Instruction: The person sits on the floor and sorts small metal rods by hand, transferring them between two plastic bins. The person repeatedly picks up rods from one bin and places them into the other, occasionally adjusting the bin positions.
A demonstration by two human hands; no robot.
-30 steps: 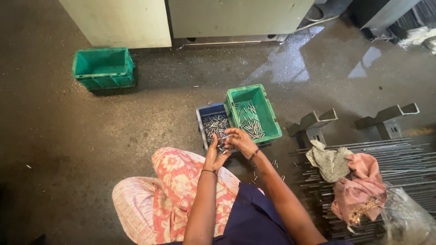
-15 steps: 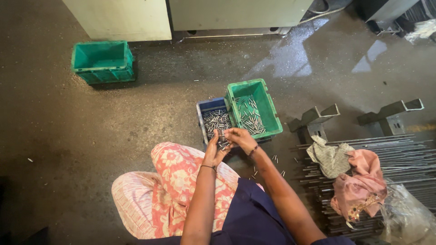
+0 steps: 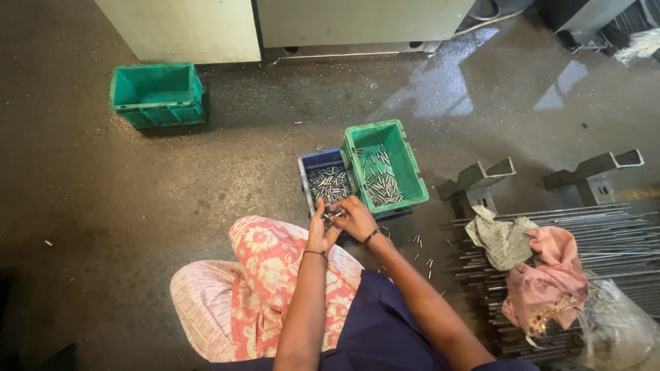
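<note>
Hands, left (image 3: pixel 320 230) and right (image 3: pixel 356 218), pinch small metal pins (image 3: pixel 333 216) together, just before the blue bin (image 3: pixel 311 162).

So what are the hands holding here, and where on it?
Both hands, left and right, close together on small metal pins above the blue bin; too small to tell which part is gripped.
</note>
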